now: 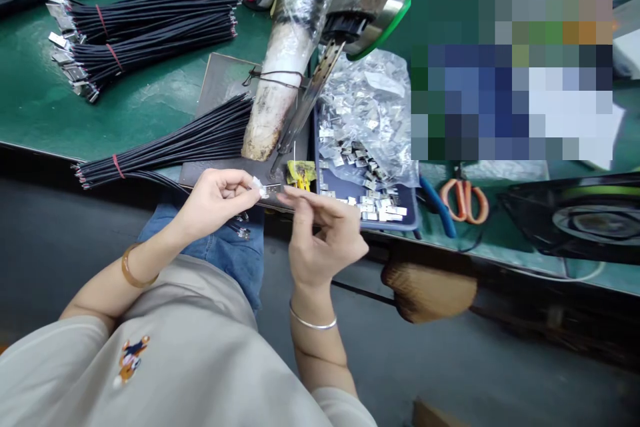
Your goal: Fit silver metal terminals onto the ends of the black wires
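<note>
My left hand (217, 200) pinches a small metal connector (271, 188) with a whitish part at its base, near the table's front edge. My right hand (323, 223) is closed, thumb and fingertips pressed together at the connector's right end; whether it grips the connector or another small piece is too small to tell. A bundle of black cables (185, 140) tied with a red band lies behind my left hand. Just behind my fingertips sits a yellow piece (301, 175), beside a blue tray (364, 225) of loose metal connectors.
Above my hands hangs a wrapped tube (280, 87) beside a metal soldering tool (313, 90). More tied cable bundles (155, 20) lie at the back left. To the right are orange-handled scissors (465, 200), blue-handled pliers (437, 207) and a black fan (583, 217).
</note>
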### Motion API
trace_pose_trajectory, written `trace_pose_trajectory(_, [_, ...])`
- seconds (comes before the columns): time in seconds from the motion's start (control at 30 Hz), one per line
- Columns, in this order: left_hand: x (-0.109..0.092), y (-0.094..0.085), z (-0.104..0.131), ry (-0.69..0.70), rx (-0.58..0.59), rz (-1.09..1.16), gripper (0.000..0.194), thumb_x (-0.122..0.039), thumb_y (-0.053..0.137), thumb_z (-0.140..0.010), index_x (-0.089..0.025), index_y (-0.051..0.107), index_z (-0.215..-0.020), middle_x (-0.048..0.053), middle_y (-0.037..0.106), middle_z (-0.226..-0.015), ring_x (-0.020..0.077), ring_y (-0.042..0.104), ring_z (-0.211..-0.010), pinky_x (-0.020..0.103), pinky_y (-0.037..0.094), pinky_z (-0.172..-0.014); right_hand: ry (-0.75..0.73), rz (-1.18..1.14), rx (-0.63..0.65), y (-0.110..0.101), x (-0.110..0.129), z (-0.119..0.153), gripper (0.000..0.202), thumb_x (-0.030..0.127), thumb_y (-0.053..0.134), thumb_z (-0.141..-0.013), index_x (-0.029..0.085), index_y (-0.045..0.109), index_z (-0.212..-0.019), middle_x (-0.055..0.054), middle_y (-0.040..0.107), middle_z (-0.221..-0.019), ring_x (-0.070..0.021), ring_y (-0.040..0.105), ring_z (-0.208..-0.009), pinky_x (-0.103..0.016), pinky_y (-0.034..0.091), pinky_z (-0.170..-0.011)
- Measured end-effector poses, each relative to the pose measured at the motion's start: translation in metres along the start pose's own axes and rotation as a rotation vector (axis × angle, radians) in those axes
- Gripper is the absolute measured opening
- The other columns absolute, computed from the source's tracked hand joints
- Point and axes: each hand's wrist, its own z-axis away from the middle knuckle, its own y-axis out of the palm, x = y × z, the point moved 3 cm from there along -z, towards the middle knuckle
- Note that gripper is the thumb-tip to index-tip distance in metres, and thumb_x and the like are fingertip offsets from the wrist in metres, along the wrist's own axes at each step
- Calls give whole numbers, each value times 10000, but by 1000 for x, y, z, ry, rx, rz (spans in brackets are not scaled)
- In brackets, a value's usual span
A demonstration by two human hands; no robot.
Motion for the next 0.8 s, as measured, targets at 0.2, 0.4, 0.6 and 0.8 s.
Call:
trace_pose_trajectory(0.2, [-3, 1, -3, 18, -13, -35, 202, -303, 705, -746, -112, 679, -685, -19, 500, -565, 64, 397, -530, 196, 321, -504, -180, 157, 72, 11, 2, -5, 157, 91, 669, -877, 235, 613, -903, -45, 802, -1029, -183, 786, -881, -295, 651, -730])
trace_pose_trajectory(0.4, [-5, 3, -7, 40, -106, -19, 159, -269, 684, -715, -118, 675, -664, -2, 579, -601, 69, 451, -548, 195, 380, -522, -145, 88, 77, 15, -1, -9, 160, 85, 672, -865, 232, 615, -892, -39, 799, -1044, -171, 783, -861, -285, 646, -730])
trace_pose_trajectory(0.6, [-8, 5, -8, 48, -154, 8, 162, -273, 691, -706, -123, 667, -650, 6, 616, -620, 74, 498, -561, 193, 421, -534, -137, 59, 72, 16, -2, -13, 171, 70, 696, -847, 223, 634, -894, -35, 798, -996, -182, 779, -931, -283, 637, -754])
trace_pose_trajectory(0.8, [-12, 5, -7, 53, -197, -2, 151, -274, 694, -701, -127, 691, -669, -12, 580, -576, 69, 473, -539, 194, 418, -531, -149, 78, 53, 16, 6, -20, 171, 79, 708, -845, 232, 639, -877, -26, 800, -995, -181, 781, -884, -322, 653, -775])
